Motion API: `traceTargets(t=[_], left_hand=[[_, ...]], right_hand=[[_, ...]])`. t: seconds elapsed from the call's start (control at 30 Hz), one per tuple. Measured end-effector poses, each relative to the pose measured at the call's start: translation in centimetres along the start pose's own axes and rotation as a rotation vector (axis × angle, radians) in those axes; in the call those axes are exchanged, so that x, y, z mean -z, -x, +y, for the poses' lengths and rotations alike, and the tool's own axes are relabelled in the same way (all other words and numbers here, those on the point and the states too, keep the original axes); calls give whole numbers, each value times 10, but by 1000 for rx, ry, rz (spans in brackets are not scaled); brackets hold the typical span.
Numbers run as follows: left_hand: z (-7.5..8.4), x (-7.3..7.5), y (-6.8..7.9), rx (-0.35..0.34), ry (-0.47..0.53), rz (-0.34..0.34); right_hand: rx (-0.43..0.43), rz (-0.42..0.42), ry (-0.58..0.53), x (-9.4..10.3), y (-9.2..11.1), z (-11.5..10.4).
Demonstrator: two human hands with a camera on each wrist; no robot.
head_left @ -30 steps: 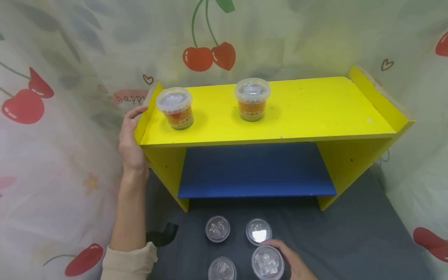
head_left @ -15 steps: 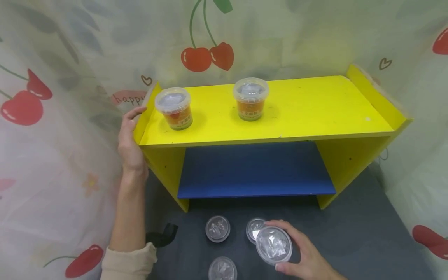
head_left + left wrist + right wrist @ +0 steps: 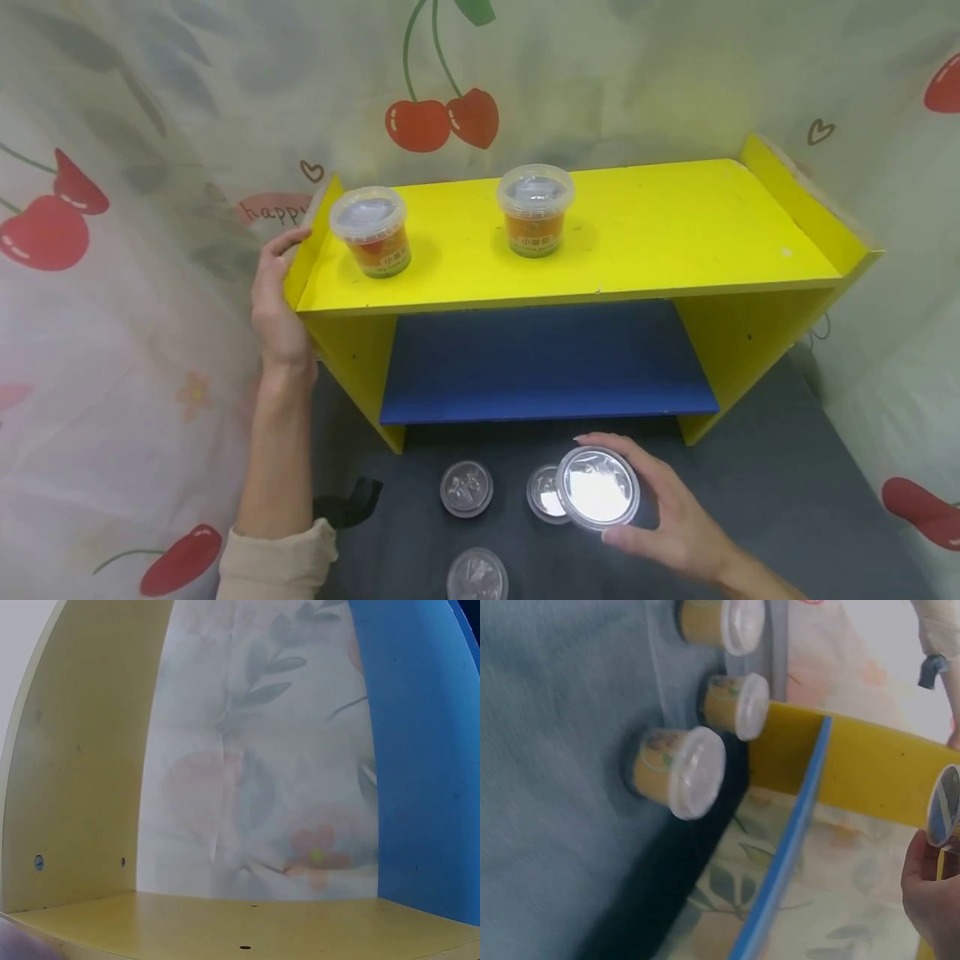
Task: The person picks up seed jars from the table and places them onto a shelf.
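In the head view my right hand (image 3: 675, 512) grips a small lidded plastic tub (image 3: 597, 489) by its sides, raised in front of the shelf unit; glare covers its lid. The right wrist view catches the same tub (image 3: 945, 806) at its right edge. My left hand (image 3: 281, 312) rests against the left side panel of the yellow shelf unit (image 3: 660, 225), fingertips at its top edge. On the top board stand two like tubs, one tub (image 3: 372, 233) near the left end and another tub (image 3: 535, 212) near the middle, both with orange and green labels.
Three more tubs stand on the dark cloth: one tub (image 3: 467, 489) left of centre, a tub (image 3: 477, 575) at the front, and a tub (image 3: 546, 493) partly behind the held one. Below the top board is a blue lower shelf (image 3: 547, 362). A patterned curtain (image 3: 645, 92) hangs behind.
My right hand has lifted the tub from among those on the cloth and carried it up and to the right. My left hand stays at the side panel.
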State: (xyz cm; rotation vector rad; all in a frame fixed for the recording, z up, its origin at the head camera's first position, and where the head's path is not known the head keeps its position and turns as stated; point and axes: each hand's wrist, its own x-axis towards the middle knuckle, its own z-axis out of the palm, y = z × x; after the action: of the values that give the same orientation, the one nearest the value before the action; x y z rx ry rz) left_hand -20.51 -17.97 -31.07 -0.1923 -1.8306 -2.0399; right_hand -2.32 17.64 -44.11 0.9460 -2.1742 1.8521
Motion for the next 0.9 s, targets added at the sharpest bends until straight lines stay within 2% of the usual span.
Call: traceTargets(t=[0.33, 0.63, 0.9], left_hand=[[0, -1, -1, -4, 35, 0], [-1, -2, 2, 27, 45, 10], [0, -1, 1, 13, 41, 6]], right_hand=[[16, -26, -204, 21, -26, -30], [-33, -20, -181, 45, -44, -57], [-72, -20, -151, 55, -58, -72]])
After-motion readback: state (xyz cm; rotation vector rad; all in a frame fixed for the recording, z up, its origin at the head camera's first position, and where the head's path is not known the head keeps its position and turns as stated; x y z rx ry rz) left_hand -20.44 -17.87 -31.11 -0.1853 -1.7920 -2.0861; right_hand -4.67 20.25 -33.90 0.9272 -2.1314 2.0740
